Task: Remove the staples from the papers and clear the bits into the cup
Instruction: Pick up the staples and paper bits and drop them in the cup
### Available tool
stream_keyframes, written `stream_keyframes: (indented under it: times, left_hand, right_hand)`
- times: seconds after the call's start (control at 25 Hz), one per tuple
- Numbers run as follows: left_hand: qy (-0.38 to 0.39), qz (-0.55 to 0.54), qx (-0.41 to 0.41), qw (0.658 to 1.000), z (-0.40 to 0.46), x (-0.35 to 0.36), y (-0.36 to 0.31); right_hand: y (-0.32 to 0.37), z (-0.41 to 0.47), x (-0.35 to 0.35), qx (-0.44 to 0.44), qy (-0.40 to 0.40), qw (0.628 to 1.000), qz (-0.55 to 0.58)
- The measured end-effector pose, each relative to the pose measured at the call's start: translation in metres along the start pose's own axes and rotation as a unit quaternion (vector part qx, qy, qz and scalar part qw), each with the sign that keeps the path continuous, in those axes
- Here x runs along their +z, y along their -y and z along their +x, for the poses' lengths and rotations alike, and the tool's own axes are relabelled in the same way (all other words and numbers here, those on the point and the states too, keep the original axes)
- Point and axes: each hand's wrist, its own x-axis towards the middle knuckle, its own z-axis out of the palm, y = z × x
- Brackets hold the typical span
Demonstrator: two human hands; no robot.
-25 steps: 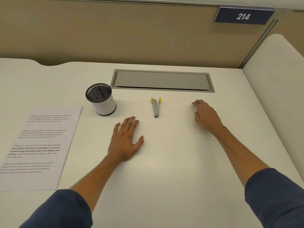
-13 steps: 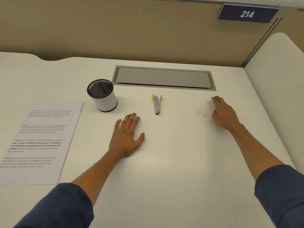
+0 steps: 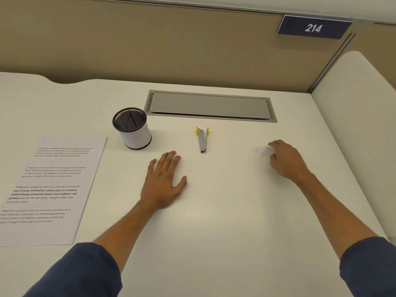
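The right hand (image 3: 286, 160) is drawing back in from the far right, fingers loosely curled, empty, beside the staple bits (image 3: 259, 151). The left hand (image 3: 164, 182) is lying flat. Between bits and cup (image 3: 132, 128) the staple remover (image 3: 202, 139) is lying; papers (image 3: 48, 189) sitting leftward.

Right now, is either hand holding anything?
No. The left hand lies flat on the desk; the right hand rests loosely curled beside the staple bits.

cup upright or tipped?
Upright. The cup stands on its base on the desk, its mesh mouth facing up, left of the staple remover.
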Motion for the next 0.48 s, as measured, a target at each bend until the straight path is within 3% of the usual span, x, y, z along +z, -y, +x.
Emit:
stream_keyframes:
  times: [0.12, 0.48]
  left_hand:
    - [-0.001, -0.001, 0.001, 1.0, 0.0, 0.0, 0.0]
    - [-0.008, -0.005, 0.003, 1.0, 0.001, 0.0, -0.001]
  right_hand:
    - [-0.006, 0.004, -0.003, 0.067, 0.034, 0.997, 0.002]
    - [0.029, 0.013, 0.008, 0.0, -0.024, 0.996, 0.083]
